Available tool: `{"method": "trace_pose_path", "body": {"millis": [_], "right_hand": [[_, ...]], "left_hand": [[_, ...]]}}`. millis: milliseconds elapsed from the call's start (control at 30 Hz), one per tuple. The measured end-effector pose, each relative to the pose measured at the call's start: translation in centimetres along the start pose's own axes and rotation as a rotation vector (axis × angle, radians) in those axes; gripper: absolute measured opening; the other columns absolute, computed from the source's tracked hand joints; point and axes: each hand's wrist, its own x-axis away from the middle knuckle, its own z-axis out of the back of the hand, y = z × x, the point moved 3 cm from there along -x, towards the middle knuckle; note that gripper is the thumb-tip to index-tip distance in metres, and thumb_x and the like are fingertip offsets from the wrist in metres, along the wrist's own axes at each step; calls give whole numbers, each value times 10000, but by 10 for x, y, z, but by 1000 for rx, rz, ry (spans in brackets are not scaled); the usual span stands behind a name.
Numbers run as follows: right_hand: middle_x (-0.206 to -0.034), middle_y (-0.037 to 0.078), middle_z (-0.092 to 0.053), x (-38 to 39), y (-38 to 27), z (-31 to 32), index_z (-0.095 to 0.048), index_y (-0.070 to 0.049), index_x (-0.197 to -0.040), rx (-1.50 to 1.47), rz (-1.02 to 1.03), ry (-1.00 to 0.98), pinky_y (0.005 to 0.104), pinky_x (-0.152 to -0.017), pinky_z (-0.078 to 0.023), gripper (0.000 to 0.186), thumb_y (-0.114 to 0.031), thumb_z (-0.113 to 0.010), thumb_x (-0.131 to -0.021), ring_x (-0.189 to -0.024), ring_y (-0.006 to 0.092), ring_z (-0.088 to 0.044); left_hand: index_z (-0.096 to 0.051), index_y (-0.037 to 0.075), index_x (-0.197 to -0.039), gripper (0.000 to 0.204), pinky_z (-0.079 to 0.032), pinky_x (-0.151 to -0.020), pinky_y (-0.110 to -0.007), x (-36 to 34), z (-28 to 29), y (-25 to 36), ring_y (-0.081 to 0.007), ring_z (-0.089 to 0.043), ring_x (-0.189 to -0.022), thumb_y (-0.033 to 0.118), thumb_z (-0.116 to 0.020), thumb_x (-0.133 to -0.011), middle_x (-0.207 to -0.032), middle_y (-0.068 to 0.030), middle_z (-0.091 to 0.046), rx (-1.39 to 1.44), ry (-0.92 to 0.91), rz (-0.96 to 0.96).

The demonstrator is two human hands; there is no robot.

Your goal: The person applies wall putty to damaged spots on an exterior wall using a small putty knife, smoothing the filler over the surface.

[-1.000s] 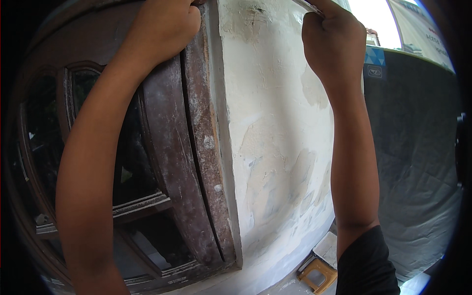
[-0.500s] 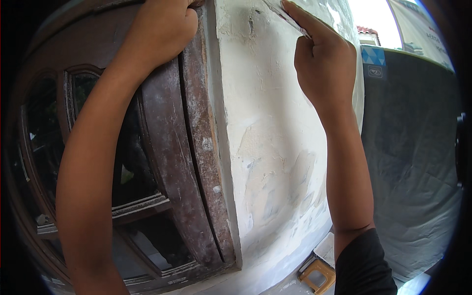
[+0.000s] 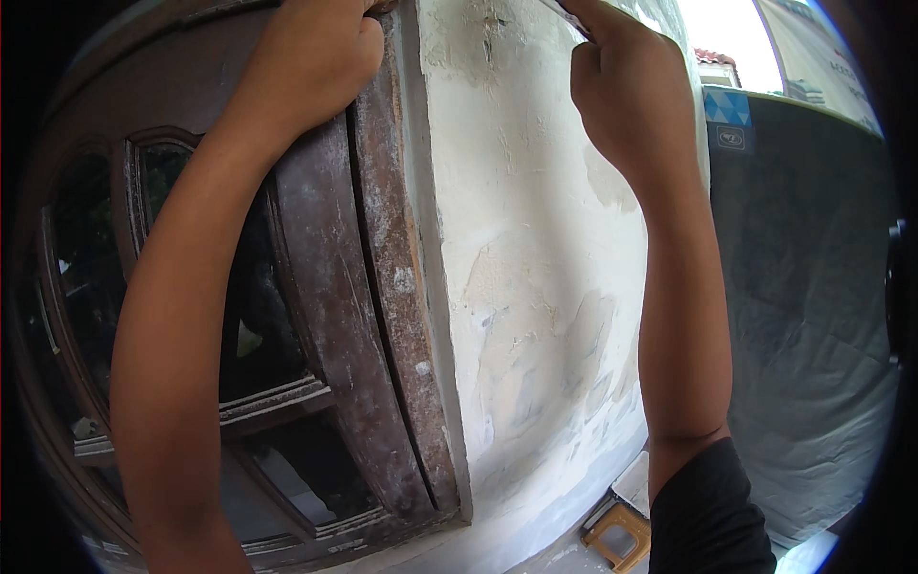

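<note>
My right hand [image 3: 636, 91] is high up in front of the white wall [image 3: 516, 239], whose surface is patchy and plastered. It grips a thin flat scraper [image 3: 566, 14], with the index finger stretched along it. Only a short stretch of the scraper's edge shows; the upper rim of the picture cuts off the rest. At the upper left, my left hand [image 3: 325, 62] is closed beside the worn brown door frame [image 3: 387, 191]. Its fingertips pass out of view at the top, so whatever it grips is hidden.
A dark wooden window [image 3: 325, 230] with glass panes fills the left side. To the right hangs a dark grey sheet [image 3: 803, 287] with a blue-patterned label. Low down, near my right sleeve, stands a brown plastic stool [image 3: 617, 536]. Red roof tiles [image 3: 715, 62] show outside.
My right hand has moved up a little along the wall with the scraper, so less of the scraper shows. The left hand has stayed in place.
</note>
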Motion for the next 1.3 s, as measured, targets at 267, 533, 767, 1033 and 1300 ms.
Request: {"method": "trace_pose_path", "body": {"millis": [267, 533, 767, 1033, 1300], "right_hand": [[-1271, 89, -669, 84, -25, -10, -659, -149, -1291, -130, 69, -138, 378, -1045, -517, 519, 94, -560, -843, -1205, 281, -622], [-1183, 162, -691, 14, -8, -35, -658, -101, -1261, -127, 107, -27, 413, -932, -552, 468, 74, -524, -848, -1033, 352, -683], [-1136, 112, -720, 60, -29, -9, -684, -116, -1244, -82, 162, -19, 395, -974, -549, 439, 58, -558, -861, -1090, 281, -680], [-1354, 111, -614, 50, -38, -44, -584, -63, -1342, -25, 253, -29, 385, -1083, -471, 439, 5, -539, -911, -1275, 280, -569], [-1251, 35, -689, 19, -9, -13, -646, -206, -1328, 91, 56, 37, 341, -944, -576, 513, 65, -543, -905, -1172, 248, -648]], "left_hand": [[-617, -78, -1222, 461, -517, -923, -430, 11, 0, -13, -435, -654, -1036, 25, -462, -799, -1110, -314, -659, -29, -3, 13], [-622, -77, -1216, 453, -518, -924, -422, 0, 1, 5, -424, -660, -1036, 17, -457, -805, -1114, -304, -662, 39, -2, 53], [-619, -74, -1219, 456, -516, -930, -416, 12, 0, -21, -420, -660, -1046, 8, -452, -803, -1120, -301, -661, -15, 4, 39], [-615, -87, -1217, 457, -512, -948, -409, 4, -2, -19, -411, -654, -1082, 9, -439, -806, -1147, -294, -665, 117, 13, 31], [-601, -90, -1236, 478, -499, -978, -410, 3, 2, -8, -409, -649, -1098, 1, -430, -799, -1151, -299, -663, 66, -50, 61]]}}
